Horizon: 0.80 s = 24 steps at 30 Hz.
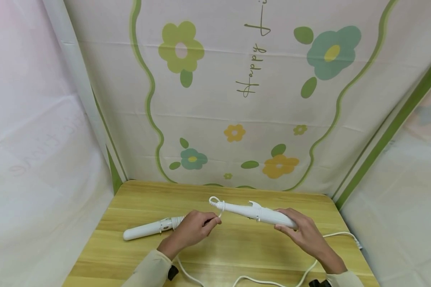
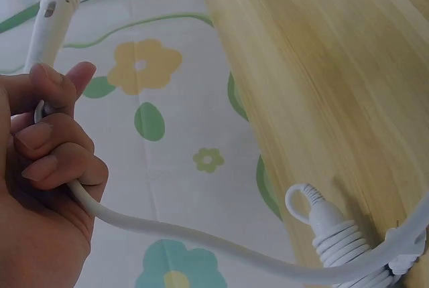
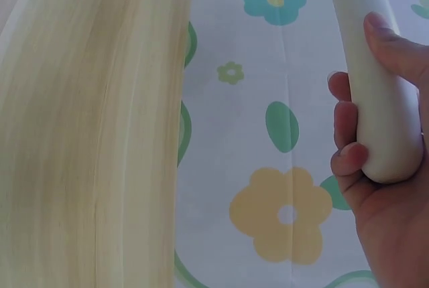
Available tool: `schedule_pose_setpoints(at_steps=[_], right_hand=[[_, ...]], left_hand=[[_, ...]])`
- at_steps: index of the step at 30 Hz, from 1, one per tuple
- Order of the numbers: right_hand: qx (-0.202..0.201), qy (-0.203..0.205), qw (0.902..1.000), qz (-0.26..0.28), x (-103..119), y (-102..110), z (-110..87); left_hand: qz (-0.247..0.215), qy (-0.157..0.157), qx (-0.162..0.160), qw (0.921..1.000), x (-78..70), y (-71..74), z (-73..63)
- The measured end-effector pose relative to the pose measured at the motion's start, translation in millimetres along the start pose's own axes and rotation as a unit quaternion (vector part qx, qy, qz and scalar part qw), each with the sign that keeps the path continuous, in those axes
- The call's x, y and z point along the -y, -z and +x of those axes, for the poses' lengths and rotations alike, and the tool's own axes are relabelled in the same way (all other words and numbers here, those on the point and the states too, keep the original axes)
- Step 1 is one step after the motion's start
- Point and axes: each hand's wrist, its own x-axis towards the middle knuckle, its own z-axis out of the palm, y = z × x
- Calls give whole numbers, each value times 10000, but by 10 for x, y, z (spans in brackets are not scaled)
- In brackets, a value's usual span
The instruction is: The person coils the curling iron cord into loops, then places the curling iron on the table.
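In the head view, the left hand has its grip closed on a white cord, just beside the narrow end of a white wand. The right hand holds the wand's thick right end above the bench. A second wand lies at left, partly hidden by the left hand.

In the left wrist view, fingers curl round the cord; coils wrap the second wand's handle.

In the right wrist view, thumb and fingers encircle the thick end before a flowered cloth.

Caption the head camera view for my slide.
Left hand pinches a cord, right hand holds its white wand; another wand lies on the table.
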Motion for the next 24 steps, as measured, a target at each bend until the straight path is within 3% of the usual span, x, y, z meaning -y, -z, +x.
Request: schedule_pose_setpoints(at_steps=[10, 16, 24], right_hand=[[-157, -169, 9995, -228, 5, -41, 10], [-308, -343, 9980, -430, -46, -67, 10], [-454, -587, 9951, -653, -174, -90, -15]], left_hand=[[10, -110, -55, 9999, -87, -32, 15], [-47, 41, -60, 10000, -98, -32, -6], [-40, -90, -123, 9999, -106, -32, -21]])
